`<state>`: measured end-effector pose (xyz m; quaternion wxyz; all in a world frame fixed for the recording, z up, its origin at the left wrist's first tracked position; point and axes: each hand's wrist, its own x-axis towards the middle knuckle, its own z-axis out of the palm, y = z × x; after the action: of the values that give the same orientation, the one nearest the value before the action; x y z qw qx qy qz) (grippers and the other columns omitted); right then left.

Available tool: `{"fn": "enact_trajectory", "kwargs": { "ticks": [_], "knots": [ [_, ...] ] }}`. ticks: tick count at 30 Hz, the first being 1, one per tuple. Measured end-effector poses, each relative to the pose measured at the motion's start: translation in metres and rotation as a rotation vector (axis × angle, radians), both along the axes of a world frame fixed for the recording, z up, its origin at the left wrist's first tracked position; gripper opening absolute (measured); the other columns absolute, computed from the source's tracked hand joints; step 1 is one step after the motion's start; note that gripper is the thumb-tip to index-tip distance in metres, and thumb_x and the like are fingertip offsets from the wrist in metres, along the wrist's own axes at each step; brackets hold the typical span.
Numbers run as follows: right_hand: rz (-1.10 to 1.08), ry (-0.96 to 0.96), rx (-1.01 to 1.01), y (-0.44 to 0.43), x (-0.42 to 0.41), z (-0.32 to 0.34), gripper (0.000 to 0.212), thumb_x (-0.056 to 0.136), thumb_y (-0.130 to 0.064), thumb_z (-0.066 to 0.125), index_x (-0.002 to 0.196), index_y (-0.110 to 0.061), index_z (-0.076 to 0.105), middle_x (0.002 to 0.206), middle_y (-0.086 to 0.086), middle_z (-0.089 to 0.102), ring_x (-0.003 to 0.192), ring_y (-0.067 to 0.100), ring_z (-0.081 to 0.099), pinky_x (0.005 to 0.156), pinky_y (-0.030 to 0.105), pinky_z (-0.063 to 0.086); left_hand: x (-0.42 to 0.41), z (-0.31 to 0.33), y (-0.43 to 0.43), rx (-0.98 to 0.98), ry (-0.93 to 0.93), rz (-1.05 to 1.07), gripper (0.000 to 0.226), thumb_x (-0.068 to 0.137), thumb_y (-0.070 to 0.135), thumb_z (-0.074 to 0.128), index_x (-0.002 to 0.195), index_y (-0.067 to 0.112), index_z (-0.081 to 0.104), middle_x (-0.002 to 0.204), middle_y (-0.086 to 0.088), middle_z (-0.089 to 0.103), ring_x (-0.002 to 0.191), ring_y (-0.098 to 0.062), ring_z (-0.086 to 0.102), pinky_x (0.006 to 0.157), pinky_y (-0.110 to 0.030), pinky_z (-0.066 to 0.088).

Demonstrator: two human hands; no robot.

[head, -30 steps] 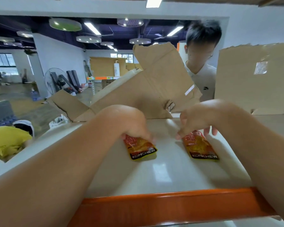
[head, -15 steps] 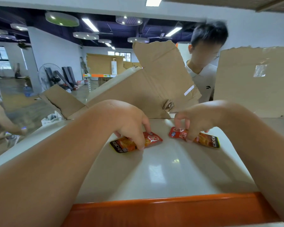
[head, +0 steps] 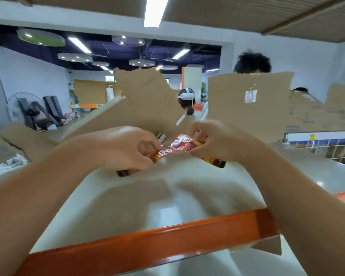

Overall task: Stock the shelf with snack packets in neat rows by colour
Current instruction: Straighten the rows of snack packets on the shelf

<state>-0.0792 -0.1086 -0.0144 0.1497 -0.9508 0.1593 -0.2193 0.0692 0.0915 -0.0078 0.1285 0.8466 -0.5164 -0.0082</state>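
Reaching over the orange front rail (head: 147,242) of a white shelf (head: 167,200), a person holds one orange-red snack packet in each hand. The left hand (head: 126,148) curls finger and thumb round the left packet (head: 160,154), whose dark end shows below the palm. The right hand (head: 213,142) grasps the right packet (head: 182,145), its dark end poking out beneath the wrist. Both packets sit at the back half of the shelf, red tops meeting between the hands, though blur hides whether they touch. Torn cardboard sheets (head: 145,104) stand behind the shelf, with other people (head: 185,98) beyond them and a floor fan (head: 26,110) at far left.
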Motion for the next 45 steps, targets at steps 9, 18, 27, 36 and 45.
{"fn": "enact_trajectory", "kwargs": {
  "ticks": [9, 18, 27, 36, 45],
  "knots": [
    [-0.203, -0.307, 0.071, -0.089, -0.205, -0.013, 0.027, 0.078, -0.040, 0.078, 0.099, -0.036, 0.062, 0.094, -0.020, 0.062, 0.080, 0.000, 0.062, 0.063, 0.024, 0.048, -0.144, -0.006, -0.104, -0.411, 0.103, -0.256, 0.049, 0.059, 0.054, 0.069, 0.108, 0.058, 0.068, 0.100, 0.025, 0.072, 0.094, 0.003, 0.067, 0.089, -0.026, 0.055],
    [-0.485, -0.266, 0.090, -0.166, -0.458, -0.052, 0.032, 0.081, -0.050, 0.076, 0.105, -0.037, 0.059, 0.107, -0.017, 0.057, 0.091, -0.004, 0.051, 0.071, 0.021, 0.040, -0.359, -0.025, -0.261, -0.413, 0.197, -0.492, 0.061, 0.066, 0.057, 0.077, 0.126, 0.050, 0.065, 0.109, 0.024, 0.069, 0.101, 0.007, 0.062, 0.084, -0.017, 0.048],
    [-0.722, -0.301, 0.130, -0.206, -0.621, -0.087, 0.026, 0.081, -0.039, 0.079, 0.100, -0.032, 0.061, 0.105, -0.016, 0.060, 0.097, 0.009, 0.056, 0.081, 0.032, 0.040, -0.508, -0.109, -0.361, -0.446, 0.363, -0.574, 0.056, 0.080, 0.045, 0.077, 0.132, 0.053, 0.057, 0.119, 0.021, 0.064, 0.102, 0.005, 0.060, 0.087, -0.024, 0.052],
    [-0.763, -0.265, 0.191, -0.288, -0.625, -0.151, 0.031, 0.078, -0.042, 0.080, 0.102, -0.039, 0.060, 0.103, -0.017, 0.061, 0.089, 0.002, 0.057, 0.072, 0.023, 0.039, -0.516, -0.190, -0.422, -0.443, 0.398, -0.488, 0.059, 0.082, 0.048, 0.077, 0.138, 0.043, 0.058, 0.115, 0.027, 0.065, 0.103, 0.009, 0.060, 0.088, -0.017, 0.051],
    [-0.766, -0.094, 0.162, -0.411, -0.569, -0.194, 0.029, 0.086, -0.044, 0.075, 0.109, -0.038, 0.058, 0.106, -0.021, 0.057, 0.098, 0.002, 0.055, 0.081, -0.007, 0.019, -0.468, -0.263, -0.527, -0.472, 0.448, -0.296, 0.068, 0.083, 0.051, 0.076, 0.145, 0.041, 0.049, 0.131, 0.024, 0.054, 0.121, -0.002, 0.054, 0.103, -0.034, 0.051]
  ]
}}
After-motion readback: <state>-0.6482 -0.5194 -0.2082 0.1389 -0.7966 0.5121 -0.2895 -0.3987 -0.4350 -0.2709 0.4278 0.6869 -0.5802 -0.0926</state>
